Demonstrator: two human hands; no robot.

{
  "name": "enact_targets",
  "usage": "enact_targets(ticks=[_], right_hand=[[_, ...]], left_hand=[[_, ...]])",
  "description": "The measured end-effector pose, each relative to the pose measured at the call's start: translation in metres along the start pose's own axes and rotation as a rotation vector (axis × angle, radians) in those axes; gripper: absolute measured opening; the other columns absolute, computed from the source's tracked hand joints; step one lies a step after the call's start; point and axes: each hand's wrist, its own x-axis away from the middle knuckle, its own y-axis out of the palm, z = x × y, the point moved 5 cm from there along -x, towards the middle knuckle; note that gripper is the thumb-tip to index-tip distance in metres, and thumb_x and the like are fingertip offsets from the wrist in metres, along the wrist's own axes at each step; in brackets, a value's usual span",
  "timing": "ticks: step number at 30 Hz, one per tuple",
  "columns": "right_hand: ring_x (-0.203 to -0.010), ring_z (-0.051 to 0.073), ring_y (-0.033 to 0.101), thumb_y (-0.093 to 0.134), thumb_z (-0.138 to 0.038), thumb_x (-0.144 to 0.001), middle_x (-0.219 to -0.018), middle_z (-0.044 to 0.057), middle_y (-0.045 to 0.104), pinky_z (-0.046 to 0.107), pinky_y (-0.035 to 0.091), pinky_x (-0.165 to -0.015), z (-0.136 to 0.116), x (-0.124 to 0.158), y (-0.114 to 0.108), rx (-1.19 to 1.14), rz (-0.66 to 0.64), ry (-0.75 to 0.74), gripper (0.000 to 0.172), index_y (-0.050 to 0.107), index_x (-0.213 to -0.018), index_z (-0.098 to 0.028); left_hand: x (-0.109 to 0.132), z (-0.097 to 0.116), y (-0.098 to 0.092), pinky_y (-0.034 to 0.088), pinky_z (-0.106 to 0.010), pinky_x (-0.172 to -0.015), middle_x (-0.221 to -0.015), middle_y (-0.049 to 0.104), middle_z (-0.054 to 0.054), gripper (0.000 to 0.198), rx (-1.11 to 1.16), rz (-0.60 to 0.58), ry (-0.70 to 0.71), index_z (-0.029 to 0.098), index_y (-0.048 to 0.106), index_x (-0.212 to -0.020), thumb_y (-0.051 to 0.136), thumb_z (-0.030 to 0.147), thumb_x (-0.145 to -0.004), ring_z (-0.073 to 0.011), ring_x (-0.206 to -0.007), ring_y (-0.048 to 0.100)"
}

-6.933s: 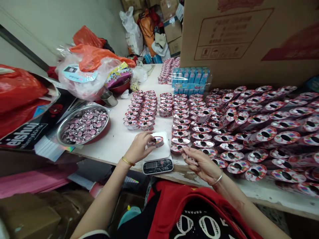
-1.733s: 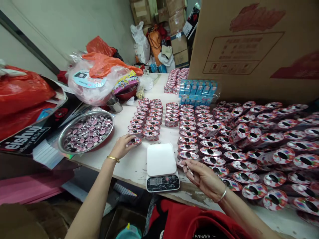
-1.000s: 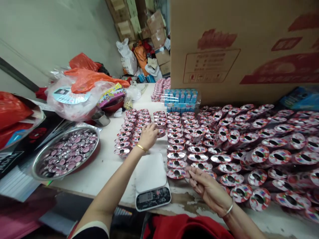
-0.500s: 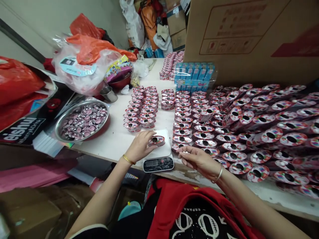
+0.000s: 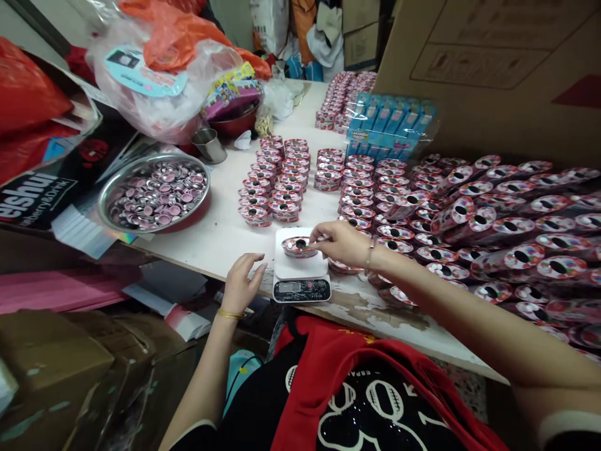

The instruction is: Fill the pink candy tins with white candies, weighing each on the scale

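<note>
- A cardboard carton (image 5: pixel 488 62) looms at 1 o'clock from the scale, beside shrink-wrapped blue packs (image 5: pixel 389 122).
- A heap of glossy cylindrical tins (image 5: pixel 511 250) lies at 3 o'clock; a careless forearm could send these rounded shapes rolling off the worn white table (image 5: pixel 220 244).
- A steel tray (image 5: pixel 101 202) of pink-and-silver discs sits at 9 o'clock.
- Neat stacks of tins (image 5: pixel 272 178) stand at 11 o'clock, and a knock could topple them.
- A digital scale (image 5: pixel 301 291) has a smooth white platform.
- A round printed tin (image 5: pixel 297 247) rests on it, and could slide if nudged.
- The right hand (image 5: pixel 342 244) has its fingertips (image 5: pixel 314 233) bunched at the tin's rim, anything between them hidden.
- The left hand (image 5: pixel 239 285) is open, fingers loosely spread, touching nothing.
</note>
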Motion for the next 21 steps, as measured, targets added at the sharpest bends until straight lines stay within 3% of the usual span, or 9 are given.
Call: enact_targets(ticks=[4, 7, 10, 15, 21], right_hand=[[-0.083, 0.017, 0.06, 0.056, -0.008, -0.079, -0.089, 0.009, 0.067, 0.023, 0.041, -0.072, -0.023, -0.029, 0.013, 0.495, -0.037, -0.132, 0.014, 0.068, -0.085, -0.012], [-0.088, 0.02, 0.06, 0.057, -0.01, -0.078, -0.097, 0.012, 0.065, 0.024, 0.041, -0.073, -0.025, -0.043, 0.025, 0.631, -0.108, -0.146, 0.017, 0.068, -0.09, -0.01], [-0.09, 0.021, 0.059, 0.058, -0.012, -0.077, -0.102, 0.015, 0.062, 0.025, 0.041, -0.072, -0.025, -0.047, 0.029, 0.648, -0.126, -0.146, 0.022, 0.066, -0.098, -0.01], [-0.092, 0.022, 0.058, 0.056, -0.015, -0.079, -0.107, 0.014, 0.058, 0.027, 0.043, -0.075, -0.028, -0.042, 0.029, 0.649, -0.095, -0.15, 0.029, 0.06, -0.108, -0.01], [-0.094, 0.02, 0.058, 0.047, -0.007, -0.082, -0.107, 0.013, 0.058, 0.028, 0.043, -0.083, -0.032, -0.03, 0.02, 0.467, 0.061, -0.209, 0.028, 0.06, -0.107, -0.01]], left_hand=[[-0.001, 0.002, 0.0, 0.045, -0.031, -0.086, -0.098, 0.061, -0.006, 0.019, 0.035, 0.025, 0.01, 0.018, 0.056, -0.1, 0.046, 0.03, -0.089, -0.0166, -0.095, 0.057], [-0.002, 0.003, 0.001, 0.046, -0.031, -0.086, -0.097, 0.061, -0.006, 0.019, 0.05, 0.013, 0.021, 0.018, 0.056, -0.1, 0.046, 0.03, -0.089, -0.0166, -0.094, 0.057], [-0.004, 0.01, 0.003, 0.047, -0.031, -0.085, -0.097, 0.061, -0.006, 0.02, 0.067, 0.013, 0.045, 0.019, 0.056, -0.102, 0.046, 0.029, -0.089, -0.0169, -0.094, 0.057], [-0.01, 0.034, 0.005, 0.043, -0.036, -0.093, -0.113, 0.056, -0.01, 0.031, -0.009, 0.124, 0.136, 0.02, 0.053, -0.117, 0.05, 0.029, -0.087, -0.0196, -0.107, 0.051], [-0.023, 0.056, 0.027, 0.03, -0.045, -0.104, -0.135, 0.044, -0.011, 0.038, -0.177, 0.075, 0.257, 0.022, 0.047, -0.125, 0.047, 0.03, -0.088, -0.0244, -0.128, 0.034]])
